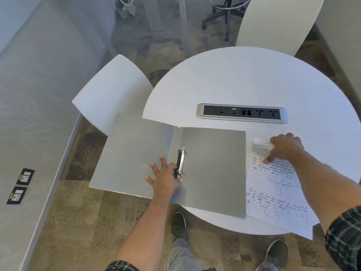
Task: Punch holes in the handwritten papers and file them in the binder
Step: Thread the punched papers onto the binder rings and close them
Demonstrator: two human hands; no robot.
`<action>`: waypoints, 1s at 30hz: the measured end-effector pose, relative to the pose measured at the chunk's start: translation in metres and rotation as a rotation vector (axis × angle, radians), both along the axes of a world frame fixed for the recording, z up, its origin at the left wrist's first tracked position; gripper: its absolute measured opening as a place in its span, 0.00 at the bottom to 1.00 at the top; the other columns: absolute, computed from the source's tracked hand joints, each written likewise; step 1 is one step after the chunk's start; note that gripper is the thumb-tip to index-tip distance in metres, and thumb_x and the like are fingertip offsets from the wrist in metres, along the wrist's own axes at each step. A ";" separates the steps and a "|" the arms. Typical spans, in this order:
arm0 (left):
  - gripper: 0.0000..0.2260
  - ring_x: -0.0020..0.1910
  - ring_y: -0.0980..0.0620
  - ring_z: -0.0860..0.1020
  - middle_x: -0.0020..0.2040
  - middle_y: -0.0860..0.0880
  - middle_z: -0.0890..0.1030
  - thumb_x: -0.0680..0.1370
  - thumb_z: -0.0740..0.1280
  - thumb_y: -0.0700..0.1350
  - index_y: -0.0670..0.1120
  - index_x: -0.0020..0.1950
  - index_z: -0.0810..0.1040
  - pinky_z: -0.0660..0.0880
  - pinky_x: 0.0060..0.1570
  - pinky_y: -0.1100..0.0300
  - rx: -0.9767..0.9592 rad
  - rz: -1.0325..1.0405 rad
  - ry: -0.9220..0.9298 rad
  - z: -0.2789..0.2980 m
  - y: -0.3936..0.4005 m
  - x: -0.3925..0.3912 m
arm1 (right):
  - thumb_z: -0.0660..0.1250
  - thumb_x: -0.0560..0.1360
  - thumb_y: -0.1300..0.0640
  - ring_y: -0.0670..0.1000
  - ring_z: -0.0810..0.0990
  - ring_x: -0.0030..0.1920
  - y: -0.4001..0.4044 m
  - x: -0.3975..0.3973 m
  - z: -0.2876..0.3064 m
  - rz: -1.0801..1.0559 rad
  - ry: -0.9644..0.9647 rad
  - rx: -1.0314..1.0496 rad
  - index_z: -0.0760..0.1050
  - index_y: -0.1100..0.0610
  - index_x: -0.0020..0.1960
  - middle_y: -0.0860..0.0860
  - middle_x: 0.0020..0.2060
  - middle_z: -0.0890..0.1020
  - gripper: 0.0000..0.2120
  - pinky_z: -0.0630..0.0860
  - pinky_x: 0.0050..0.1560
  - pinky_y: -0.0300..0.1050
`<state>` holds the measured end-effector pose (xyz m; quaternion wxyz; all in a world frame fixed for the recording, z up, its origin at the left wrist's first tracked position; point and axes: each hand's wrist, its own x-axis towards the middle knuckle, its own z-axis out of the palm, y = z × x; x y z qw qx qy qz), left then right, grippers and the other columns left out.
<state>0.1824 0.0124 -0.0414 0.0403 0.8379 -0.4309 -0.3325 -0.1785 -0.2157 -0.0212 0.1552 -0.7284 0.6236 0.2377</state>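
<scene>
A grey binder (213, 169) lies open on the round white table (244, 79), its left cover hanging past the table edge. My left hand (166, 175) rests flat on the left cover, fingers spread, with the thumb against the metal ring clip (181, 160). Handwritten lined papers (277, 202) lie to the right of the binder, reaching over the near table edge. My right hand (285, 147) is on the top end of the papers, thumb pressing down on the sheet and fingers curled at the curled-up top edge. No hole punch is in view.
A power and data socket strip (242, 113) is set into the table behind the binder. White chairs stand at the left (111, 90) and far right (277, 22). My shoes (178, 224) are on the carpet below the table edge.
</scene>
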 end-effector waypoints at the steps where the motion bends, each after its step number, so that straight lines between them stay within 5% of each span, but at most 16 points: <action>1: 0.16 0.81 0.35 0.35 0.84 0.53 0.41 0.76 0.74 0.49 0.56 0.61 0.75 0.41 0.70 0.21 0.000 -0.001 0.000 0.000 0.000 0.000 | 0.83 0.61 0.37 0.56 0.72 0.60 0.000 0.000 0.001 0.021 0.005 -0.012 0.76 0.52 0.56 0.51 0.50 0.80 0.32 0.67 0.59 0.52; 7: 0.17 0.81 0.35 0.35 0.84 0.52 0.41 0.77 0.74 0.49 0.56 0.62 0.74 0.41 0.71 0.21 0.007 -0.005 -0.015 0.002 -0.001 -0.001 | 0.80 0.69 0.54 0.51 0.78 0.45 -0.016 0.006 0.035 0.046 -0.092 -0.025 0.78 0.46 0.42 0.43 0.39 0.82 0.10 0.65 0.52 0.48; 12: 0.17 0.81 0.34 0.36 0.84 0.52 0.41 0.77 0.74 0.49 0.56 0.62 0.74 0.42 0.71 0.21 0.015 -0.012 -0.031 0.002 -0.001 -0.003 | 0.80 0.67 0.62 0.49 0.81 0.45 -0.038 0.017 0.100 0.088 -0.181 0.114 0.84 0.46 0.39 0.46 0.42 0.86 0.11 0.74 0.46 0.47; 15: 0.17 0.81 0.34 0.36 0.84 0.52 0.41 0.77 0.74 0.50 0.56 0.63 0.75 0.42 0.71 0.21 0.020 -0.012 -0.034 0.003 -0.001 -0.003 | 0.82 0.64 0.60 0.49 0.83 0.46 -0.044 0.024 0.138 0.105 -0.182 0.256 0.88 0.45 0.38 0.42 0.36 0.88 0.11 0.76 0.47 0.47; 19: 0.20 0.81 0.35 0.36 0.84 0.53 0.41 0.76 0.74 0.51 0.58 0.66 0.74 0.43 0.70 0.22 0.024 -0.021 -0.050 0.003 -0.001 -0.005 | 0.84 0.64 0.53 0.46 0.85 0.50 -0.040 0.043 0.167 0.219 -0.251 0.393 0.88 0.40 0.44 0.39 0.42 0.89 0.12 0.78 0.58 0.52; 26: 0.20 0.81 0.33 0.36 0.84 0.51 0.41 0.77 0.72 0.53 0.57 0.68 0.73 0.43 0.71 0.22 0.039 -0.046 -0.081 0.005 0.000 -0.010 | 0.83 0.67 0.55 0.49 0.86 0.47 -0.018 0.095 0.121 0.229 -0.381 0.338 0.85 0.46 0.44 0.42 0.41 0.88 0.10 0.77 0.54 0.49; 30: 0.20 0.81 0.32 0.37 0.85 0.49 0.42 0.78 0.71 0.53 0.56 0.69 0.72 0.44 0.71 0.22 0.046 -0.054 -0.103 0.008 0.001 -0.021 | 0.80 0.71 0.55 0.52 0.83 0.52 0.006 0.127 0.072 0.221 -0.433 0.214 0.83 0.48 0.53 0.45 0.50 0.86 0.13 0.76 0.60 0.53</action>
